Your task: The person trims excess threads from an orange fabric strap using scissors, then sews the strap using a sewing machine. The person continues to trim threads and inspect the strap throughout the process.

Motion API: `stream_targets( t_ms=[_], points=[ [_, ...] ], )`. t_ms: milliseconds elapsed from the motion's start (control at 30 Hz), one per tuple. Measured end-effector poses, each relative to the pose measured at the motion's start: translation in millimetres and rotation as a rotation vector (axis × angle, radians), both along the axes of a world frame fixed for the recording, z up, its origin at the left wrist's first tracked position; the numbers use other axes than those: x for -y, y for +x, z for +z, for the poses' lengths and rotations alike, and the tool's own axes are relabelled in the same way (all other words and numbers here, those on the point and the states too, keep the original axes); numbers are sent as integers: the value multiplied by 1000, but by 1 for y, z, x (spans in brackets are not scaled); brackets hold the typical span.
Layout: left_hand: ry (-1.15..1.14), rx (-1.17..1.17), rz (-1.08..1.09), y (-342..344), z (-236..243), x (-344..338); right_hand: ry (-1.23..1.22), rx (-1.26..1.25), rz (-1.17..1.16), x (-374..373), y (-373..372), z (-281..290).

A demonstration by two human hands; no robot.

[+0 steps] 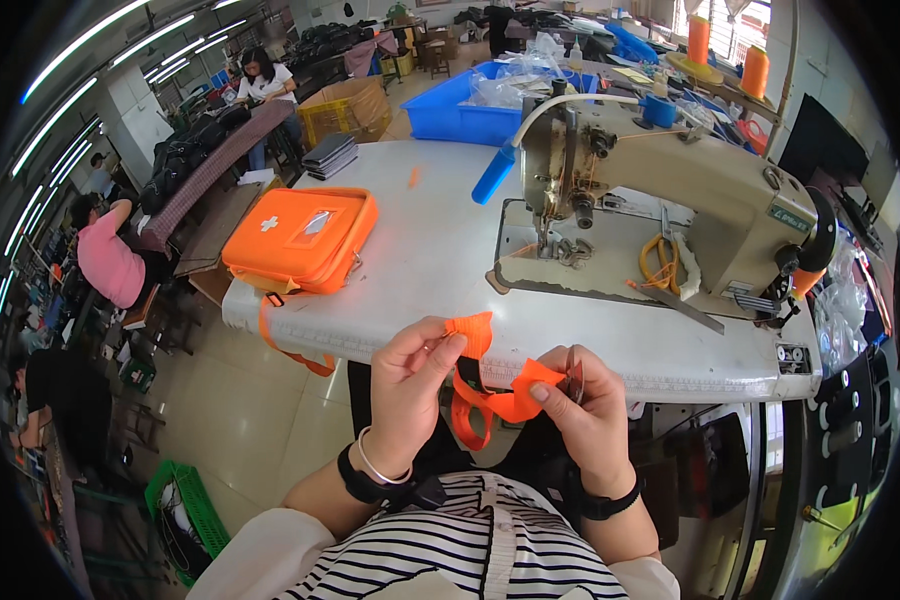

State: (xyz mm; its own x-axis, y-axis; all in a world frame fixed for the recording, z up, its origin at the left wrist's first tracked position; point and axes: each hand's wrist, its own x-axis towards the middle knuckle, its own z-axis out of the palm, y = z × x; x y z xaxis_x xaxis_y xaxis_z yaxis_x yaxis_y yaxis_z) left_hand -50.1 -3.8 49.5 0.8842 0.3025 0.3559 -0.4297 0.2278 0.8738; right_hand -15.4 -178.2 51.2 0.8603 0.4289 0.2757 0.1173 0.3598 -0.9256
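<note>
My left hand (415, 370) pinches one end of an orange webbing strap (475, 336), stitched in rows, above the table's front edge. To its right, my right hand (587, 405) holds another part of the strap between thumb and fingers. Dark metal thread snips (575, 378) also sit in the right hand, partly hidden by the fingers. Between the hands the strap hangs in a loop below the edge. An orange first-aid bag (300, 240) with a white cross lies on the table (425, 235) at the left, its own strap (270, 330) drooping over the edge.
A sewing machine (660, 165) stands at the right, with yellow-handled scissors (660, 262) on its bed. Behind are a blue bin (450, 110) and orange thread cones (755, 72). A green crate (185, 520) is on the floor. Other people work at the left.
</note>
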Motion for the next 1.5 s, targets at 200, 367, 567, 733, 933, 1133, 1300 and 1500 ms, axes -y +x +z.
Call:
stream_targets(
  t_ms=[200, 367, 567, 733, 933, 1133, 1300, 1500],
  points=[
    [4, -73, -50, -2, 2, 3, 63, -169, -41, -1, -1, -2],
    [74, -20, -68, -2, 3, 7, -176, 172, -272, -8, 0, 1],
    [82, -9, -123, 2, -2, 7, -159, 231, -229, -14, 8, 5],
    [200, 30, -160, 5, -5, 7, -201, 305, -261, -21, 16, -3],
    [264, 150, 86, 7, -27, 18, -60, 293, -258, -33, 18, -14],
    [834, 393, 343, 19, -32, -11, -151, 241, -235, -29, 26, -29],
    [1003, 465, 416, 27, -30, -29, -148, 183, -235, -27, 33, -26],
    [957, 394, 288, 31, -31, -38, -356, 525, -143, -35, 42, -17]
  ],
)
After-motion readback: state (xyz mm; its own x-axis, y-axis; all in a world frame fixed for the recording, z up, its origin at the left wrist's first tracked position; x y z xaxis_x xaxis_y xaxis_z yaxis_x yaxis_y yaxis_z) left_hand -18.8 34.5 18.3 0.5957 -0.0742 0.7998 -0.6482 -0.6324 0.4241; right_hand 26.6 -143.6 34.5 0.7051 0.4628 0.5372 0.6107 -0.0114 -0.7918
